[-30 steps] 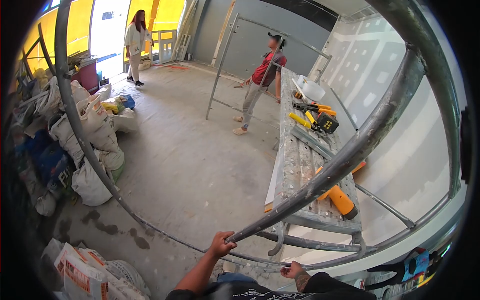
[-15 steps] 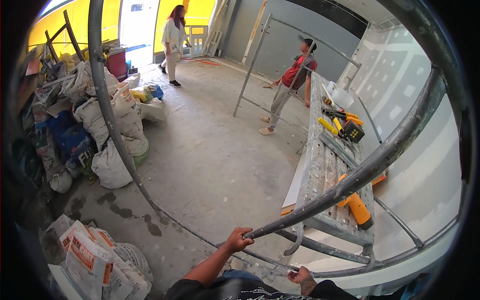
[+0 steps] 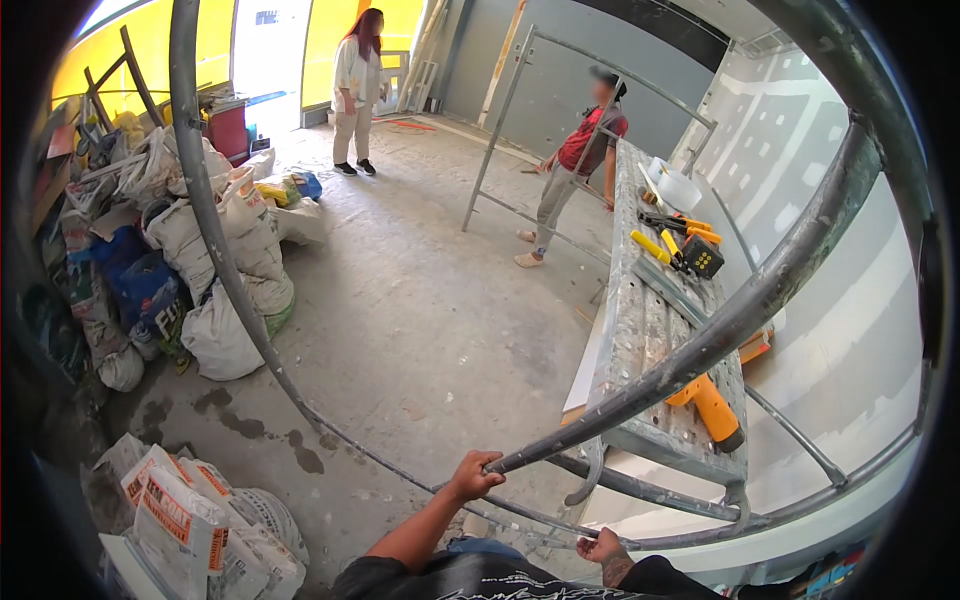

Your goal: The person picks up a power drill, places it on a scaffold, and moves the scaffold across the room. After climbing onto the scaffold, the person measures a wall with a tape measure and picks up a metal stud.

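Note:
My left hand (image 3: 474, 475) is closed round a dark, paint-spotted scaffold tube (image 3: 640, 398) that curves up to the right. Lower and to the right, my right hand (image 3: 600, 545) has its fingers curled at the thin lower scaffold rail (image 3: 545, 521); part of its grip is hidden. Beyond the tube lies a perforated scaffold plank (image 3: 628, 375), with its hook end nearest me. On the plank are an orange-and-black power tool (image 3: 712, 412), a metal profile (image 3: 668, 290), a black box-shaped device (image 3: 702, 256) and yellow-handled tools (image 3: 650, 246).
Filled sacks (image 3: 230, 330) and debris are heaped at the left. Printed bags (image 3: 175, 510) lie at the lower left. A person in red (image 3: 588, 150) leans at the plank's far end beside another scaffold frame (image 3: 487, 150). A person in white (image 3: 355, 100) stands near the doorway.
The person in white has stepped a little to the right and now stands with feet together. My view has shifted slightly; both my hands stay in place on the scaffold.

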Demonstrator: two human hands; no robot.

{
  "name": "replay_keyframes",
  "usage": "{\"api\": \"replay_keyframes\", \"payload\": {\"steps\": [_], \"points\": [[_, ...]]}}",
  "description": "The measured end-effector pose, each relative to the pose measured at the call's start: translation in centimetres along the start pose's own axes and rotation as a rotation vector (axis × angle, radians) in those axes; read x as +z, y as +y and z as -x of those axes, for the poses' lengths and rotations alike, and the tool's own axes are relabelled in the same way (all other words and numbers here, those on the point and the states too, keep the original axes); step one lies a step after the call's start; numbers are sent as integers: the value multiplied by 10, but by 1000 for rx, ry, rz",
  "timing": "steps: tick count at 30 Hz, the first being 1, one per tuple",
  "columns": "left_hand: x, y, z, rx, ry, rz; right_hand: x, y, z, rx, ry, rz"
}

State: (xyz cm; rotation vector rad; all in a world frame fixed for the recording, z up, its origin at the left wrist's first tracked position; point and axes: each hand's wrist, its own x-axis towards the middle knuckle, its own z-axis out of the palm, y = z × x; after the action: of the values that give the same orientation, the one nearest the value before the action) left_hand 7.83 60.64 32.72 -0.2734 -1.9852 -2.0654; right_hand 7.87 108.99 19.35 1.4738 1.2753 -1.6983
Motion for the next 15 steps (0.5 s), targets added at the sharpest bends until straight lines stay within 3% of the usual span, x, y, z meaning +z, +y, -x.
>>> {"api": "replay_keyframes", "payload": {"steps": [15], "points": [[-1, 4, 0, -40, -22, 48, 0, -1, 1, 20, -11, -9]]}}
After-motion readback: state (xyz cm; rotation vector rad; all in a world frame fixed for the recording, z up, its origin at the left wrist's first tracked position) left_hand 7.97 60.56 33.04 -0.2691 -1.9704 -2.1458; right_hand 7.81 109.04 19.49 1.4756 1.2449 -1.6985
